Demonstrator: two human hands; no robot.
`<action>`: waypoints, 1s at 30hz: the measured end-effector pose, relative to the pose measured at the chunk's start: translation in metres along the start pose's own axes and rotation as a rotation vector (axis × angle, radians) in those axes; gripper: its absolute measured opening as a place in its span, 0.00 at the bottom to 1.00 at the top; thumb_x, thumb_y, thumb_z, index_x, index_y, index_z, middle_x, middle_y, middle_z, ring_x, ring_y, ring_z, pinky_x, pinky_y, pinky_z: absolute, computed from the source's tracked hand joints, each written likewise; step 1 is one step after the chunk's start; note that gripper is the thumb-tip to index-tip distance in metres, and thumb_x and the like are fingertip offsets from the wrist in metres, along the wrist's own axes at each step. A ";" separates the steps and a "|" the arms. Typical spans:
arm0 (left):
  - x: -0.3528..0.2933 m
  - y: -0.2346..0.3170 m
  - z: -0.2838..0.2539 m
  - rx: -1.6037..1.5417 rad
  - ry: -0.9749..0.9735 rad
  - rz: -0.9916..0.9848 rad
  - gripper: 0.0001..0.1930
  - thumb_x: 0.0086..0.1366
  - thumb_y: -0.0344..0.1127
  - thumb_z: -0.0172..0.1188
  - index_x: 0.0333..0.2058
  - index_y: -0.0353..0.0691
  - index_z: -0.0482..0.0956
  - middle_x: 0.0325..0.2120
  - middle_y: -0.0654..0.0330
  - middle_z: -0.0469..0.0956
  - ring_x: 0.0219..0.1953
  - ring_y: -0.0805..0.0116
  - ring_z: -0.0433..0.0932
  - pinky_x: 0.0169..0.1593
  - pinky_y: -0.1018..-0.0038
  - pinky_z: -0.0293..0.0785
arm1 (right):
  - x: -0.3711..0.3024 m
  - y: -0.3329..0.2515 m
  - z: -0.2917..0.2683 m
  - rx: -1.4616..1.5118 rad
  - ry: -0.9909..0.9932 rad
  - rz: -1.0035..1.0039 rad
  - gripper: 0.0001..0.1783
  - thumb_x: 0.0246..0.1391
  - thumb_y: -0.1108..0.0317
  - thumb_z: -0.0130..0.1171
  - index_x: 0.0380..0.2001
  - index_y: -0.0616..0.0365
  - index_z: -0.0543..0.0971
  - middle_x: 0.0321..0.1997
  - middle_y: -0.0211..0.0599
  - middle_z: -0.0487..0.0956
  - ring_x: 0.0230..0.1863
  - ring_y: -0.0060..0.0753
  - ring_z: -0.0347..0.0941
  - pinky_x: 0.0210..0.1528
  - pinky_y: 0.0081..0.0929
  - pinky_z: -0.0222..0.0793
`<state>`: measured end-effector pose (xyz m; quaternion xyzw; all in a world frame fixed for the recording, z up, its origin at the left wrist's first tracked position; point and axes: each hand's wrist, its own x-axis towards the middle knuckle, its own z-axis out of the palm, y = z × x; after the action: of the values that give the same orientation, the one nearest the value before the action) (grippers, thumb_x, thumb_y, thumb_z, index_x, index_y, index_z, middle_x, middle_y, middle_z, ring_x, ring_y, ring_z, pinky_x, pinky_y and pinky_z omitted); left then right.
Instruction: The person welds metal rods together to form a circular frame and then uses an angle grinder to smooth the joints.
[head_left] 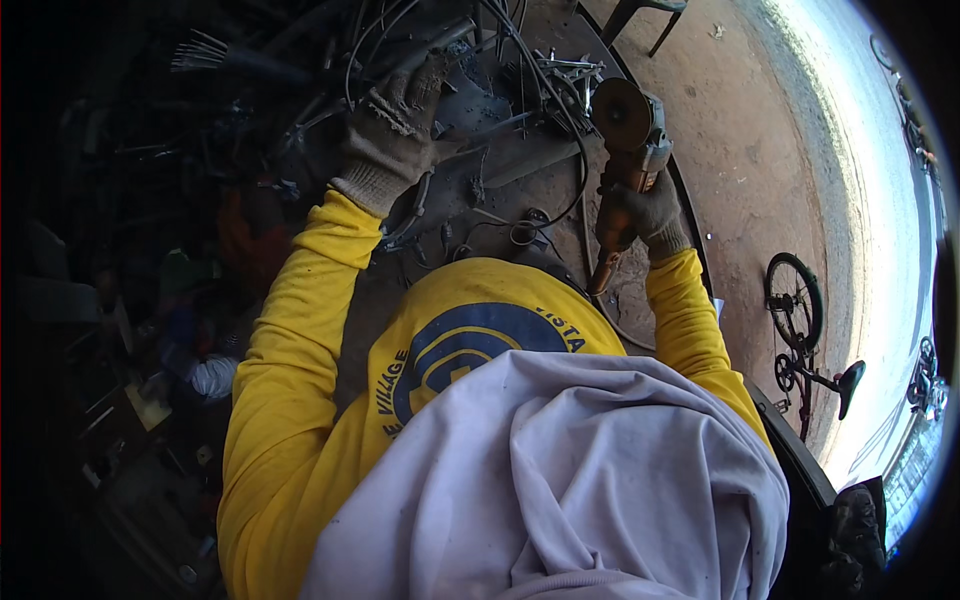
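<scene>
My right hand [648, 214], in a dark work glove, is wrapped round the body of an angle grinder [652, 155]. The grinder points away from me, its round disc [621, 115] facing up; whether the disc is spinning cannot be told. My left hand [393, 128], in a worn knit glove, lies over the cluttered work surface at the upper left. Its fingers stretch forward beside dark metal tubing [440, 42], and the thumb sticks out to the right. Nothing shows clearly in that hand's grasp.
Loose cables [545, 80] loop across the dark worktable [515, 205]. A pile of small metal parts [570, 68] lies left of the disc. Dark clutter fills the left side. Beyond the table's right edge are reddish ground [745, 150] and a bicycle [795, 310].
</scene>
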<state>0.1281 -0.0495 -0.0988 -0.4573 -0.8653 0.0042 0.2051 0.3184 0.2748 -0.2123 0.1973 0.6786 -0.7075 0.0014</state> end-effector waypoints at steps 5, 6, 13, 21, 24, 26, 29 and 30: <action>0.011 0.014 -0.008 0.051 -0.015 -0.098 0.50 0.56 0.68 0.66 0.66 0.33 0.65 0.63 0.51 0.71 0.58 0.46 0.75 0.53 0.58 0.80 | 0.005 -0.004 0.004 0.064 -0.048 -0.006 0.31 0.44 0.69 0.73 0.53 0.61 0.74 0.44 0.40 0.83 0.41 0.33 0.83 0.45 0.32 0.81; 0.011 0.014 -0.007 0.099 -0.023 -0.121 0.50 0.57 0.68 0.66 0.66 0.34 0.66 0.64 0.51 0.70 0.58 0.45 0.75 0.52 0.57 0.80 | 0.007 -0.008 0.007 0.066 -0.050 -0.002 0.31 0.44 0.69 0.73 0.53 0.61 0.74 0.44 0.40 0.83 0.41 0.33 0.83 0.45 0.32 0.81; 0.013 0.019 -0.011 0.040 -0.038 -0.160 0.52 0.56 0.66 0.68 0.67 0.32 0.64 0.68 0.52 0.66 0.61 0.42 0.73 0.54 0.54 0.79 | 0.022 -0.003 0.005 -0.017 -0.046 0.014 0.36 0.40 0.66 0.77 0.54 0.60 0.74 0.44 0.40 0.84 0.42 0.33 0.83 0.46 0.32 0.81; 0.015 0.020 -0.020 0.035 -0.081 -0.223 0.54 0.55 0.65 0.69 0.69 0.32 0.60 0.68 0.48 0.65 0.63 0.39 0.71 0.59 0.54 0.75 | 0.033 -0.012 -0.004 -0.178 -0.097 0.002 0.39 0.36 0.63 0.78 0.54 0.60 0.76 0.48 0.41 0.84 0.47 0.36 0.82 0.52 0.35 0.78; 0.019 0.029 -0.026 0.010 -0.123 -0.282 0.55 0.53 0.67 0.69 0.70 0.35 0.60 0.64 0.41 0.68 0.60 0.38 0.73 0.57 0.52 0.77 | 0.032 -0.007 -0.011 -0.294 -0.056 -0.023 0.40 0.35 0.61 0.79 0.54 0.60 0.77 0.49 0.42 0.83 0.49 0.38 0.81 0.55 0.36 0.76; 0.017 0.027 -0.024 -0.017 -0.086 -0.271 0.55 0.53 0.68 0.69 0.70 0.36 0.60 0.62 0.39 0.70 0.60 0.38 0.74 0.56 0.52 0.78 | 0.026 -0.011 -0.007 -0.331 -0.082 0.009 0.41 0.34 0.60 0.79 0.55 0.59 0.76 0.49 0.43 0.83 0.50 0.40 0.81 0.57 0.37 0.74; 0.017 0.024 -0.019 -0.024 -0.032 -0.259 0.55 0.53 0.69 0.68 0.69 0.37 0.60 0.60 0.38 0.72 0.59 0.38 0.75 0.55 0.51 0.79 | 0.024 -0.021 -0.002 -0.484 -0.062 -0.038 0.41 0.35 0.60 0.78 0.56 0.58 0.76 0.50 0.42 0.83 0.50 0.40 0.81 0.56 0.37 0.75; 0.019 0.023 -0.017 -0.001 -0.025 -0.260 0.55 0.53 0.69 0.68 0.69 0.37 0.61 0.60 0.40 0.72 0.58 0.38 0.75 0.55 0.52 0.79 | 0.029 -0.020 -0.006 -0.490 -0.057 -0.043 0.41 0.35 0.60 0.78 0.56 0.58 0.76 0.50 0.42 0.83 0.50 0.40 0.81 0.56 0.37 0.75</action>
<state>0.1428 -0.0240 -0.0814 -0.3415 -0.9197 -0.0171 0.1930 0.2880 0.2894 -0.2012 0.1566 0.8335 -0.5271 0.0534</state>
